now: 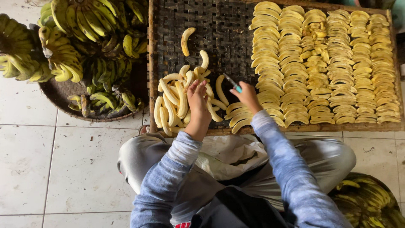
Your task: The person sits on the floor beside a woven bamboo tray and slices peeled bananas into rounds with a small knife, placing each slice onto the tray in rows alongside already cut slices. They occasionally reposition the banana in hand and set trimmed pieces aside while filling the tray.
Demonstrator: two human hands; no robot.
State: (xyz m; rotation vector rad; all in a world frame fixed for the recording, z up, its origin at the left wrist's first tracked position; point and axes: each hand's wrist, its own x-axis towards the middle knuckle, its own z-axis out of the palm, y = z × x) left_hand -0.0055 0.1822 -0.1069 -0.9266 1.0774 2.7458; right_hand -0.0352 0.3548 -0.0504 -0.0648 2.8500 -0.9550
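Observation:
My left hand (pixel 198 105) reaches over a loose pile of peeled whole bananas (pixel 179 99) on a dark woven tray (pixel 219 29), its fingers touching the top of the pile. My right hand (pixel 247 96) holds a small knife with a teal handle (pixel 233 82), blade pointing up and left, just right of the pile. A single peeled banana (pixel 186 41) lies apart near the tray's top. Rows of sliced banana halves (pixel 329 63) fill the tray's right part.
Bunches of unpeeled green-yellow bananas (pixel 67 42) fill a round basket (pixel 59 95) at the top left. More banana skins or bunches (pixel 367 202) lie at the lower right. A white cloth (pixel 230 154) covers my lap. The floor is pale tile (pixel 63 169).

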